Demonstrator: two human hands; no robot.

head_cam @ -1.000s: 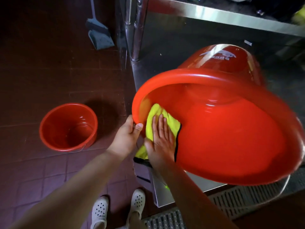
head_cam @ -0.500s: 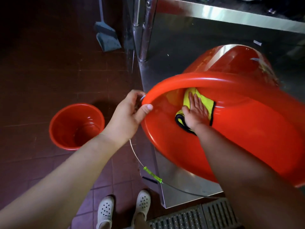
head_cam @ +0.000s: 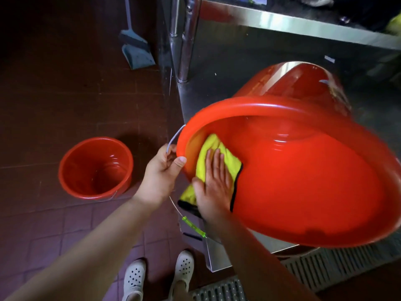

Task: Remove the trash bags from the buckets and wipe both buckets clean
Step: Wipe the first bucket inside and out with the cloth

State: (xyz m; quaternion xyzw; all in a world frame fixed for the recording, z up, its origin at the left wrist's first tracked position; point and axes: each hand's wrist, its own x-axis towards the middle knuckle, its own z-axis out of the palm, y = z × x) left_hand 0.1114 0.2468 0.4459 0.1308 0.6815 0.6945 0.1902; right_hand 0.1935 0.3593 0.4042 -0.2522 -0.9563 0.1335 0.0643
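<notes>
A large red bucket [head_cam: 303,181] lies tipped on its side on a low steel shelf, its mouth facing me. My left hand [head_cam: 161,172] grips its rim at the left edge, thumb over the lip, beside the wire handle. My right hand [head_cam: 213,183] presses a yellow cloth [head_cam: 208,155] with black trim flat against the inner wall near the rim, fingers straight. A smaller red bucket [head_cam: 95,168] stands upright on the tiled floor to the left, with no bag in it.
The steel shelf [head_cam: 217,88] and table legs [head_cam: 184,40] stand behind the big bucket. A grey dustpan [head_cam: 136,51] leans on the floor at the back. A floor drain grate [head_cam: 325,263] runs at lower right. My white clogs [head_cam: 158,276] are below.
My right hand slid the cloth from deeper inside the bucket back down to the wall near the rim. The bucket has turned a little, and my left hand has shifted along the rim.
</notes>
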